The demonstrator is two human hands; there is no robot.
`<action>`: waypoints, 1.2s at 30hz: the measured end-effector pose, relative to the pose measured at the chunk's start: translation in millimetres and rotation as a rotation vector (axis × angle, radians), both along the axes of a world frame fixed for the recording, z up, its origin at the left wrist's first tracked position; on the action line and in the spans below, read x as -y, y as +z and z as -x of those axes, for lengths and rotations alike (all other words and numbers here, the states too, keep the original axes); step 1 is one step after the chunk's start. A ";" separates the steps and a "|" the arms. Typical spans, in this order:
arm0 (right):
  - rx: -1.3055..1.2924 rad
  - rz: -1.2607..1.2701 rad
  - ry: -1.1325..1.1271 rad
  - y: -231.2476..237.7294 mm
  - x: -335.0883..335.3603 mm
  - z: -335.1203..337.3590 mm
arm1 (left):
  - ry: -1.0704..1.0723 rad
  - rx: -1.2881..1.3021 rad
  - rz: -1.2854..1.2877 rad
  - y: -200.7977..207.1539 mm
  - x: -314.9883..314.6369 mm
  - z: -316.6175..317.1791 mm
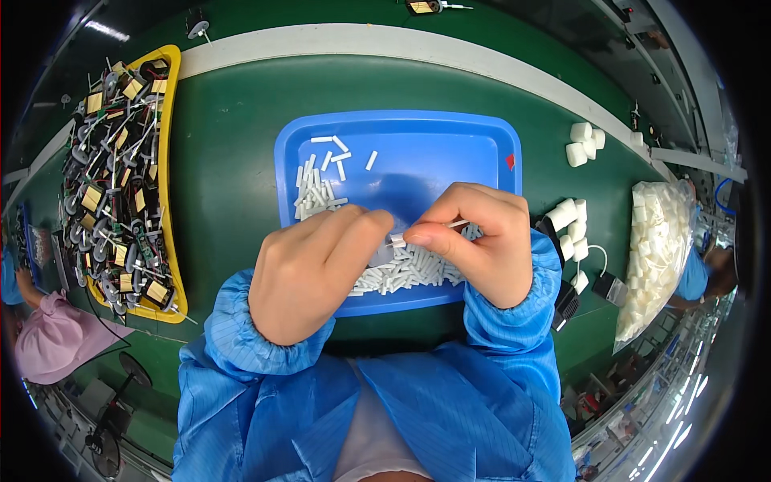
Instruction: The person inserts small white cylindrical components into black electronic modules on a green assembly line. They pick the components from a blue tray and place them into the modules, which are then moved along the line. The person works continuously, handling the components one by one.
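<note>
Both hands work close together over a blue tray [450, 136] that holds many short white tubes [393, 277]. My left hand [317, 261] is closed, its back toward me, and its curled fingers hide whatever they grip. Below its fingertips a greyish round piece [382, 255] shows in part; I cannot tell if it is held. My right hand [482, 237] pinches with thumb and forefinger, and a small white piece [397, 239] sits at the fingertips, next to the left hand. A thin pale bit also shows in the gap between that thumb and forefinger.
At left, a yellow tray [173, 241] is heaped with small assemblies of grey discs, wires and gold squares. White foam-like cylinders [578, 153] and black adapters [610, 287] lie to the right, beside a clear bag [654, 249] of similar cylinders. A co-worker's pink sleeve [60, 337] shows far left.
</note>
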State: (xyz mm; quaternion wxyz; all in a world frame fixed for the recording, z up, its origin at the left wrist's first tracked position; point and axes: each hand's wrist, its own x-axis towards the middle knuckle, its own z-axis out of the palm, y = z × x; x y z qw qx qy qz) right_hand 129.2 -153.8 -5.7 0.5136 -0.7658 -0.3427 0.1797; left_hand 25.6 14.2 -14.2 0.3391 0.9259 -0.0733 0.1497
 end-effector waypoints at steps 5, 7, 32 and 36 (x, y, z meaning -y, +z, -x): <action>0.176 0.064 0.028 -0.5 1.6 -4.6 | 0.020 0.050 -0.116 0.9 8.2 -8.0; 0.130 -0.055 0.007 -3.7 -0.2 -5.6 | 0.015 0.063 -0.111 0.3 8.4 -8.9; 0.021 -0.016 -0.238 -5.3 13.6 -8.6 | 0.065 0.065 -0.128 -0.3 -1.8 -50.8; 0.038 -0.062 -0.403 -8.3 18.7 -5.7 | 0.209 0.164 -0.184 -40.9 -61.7 -147.8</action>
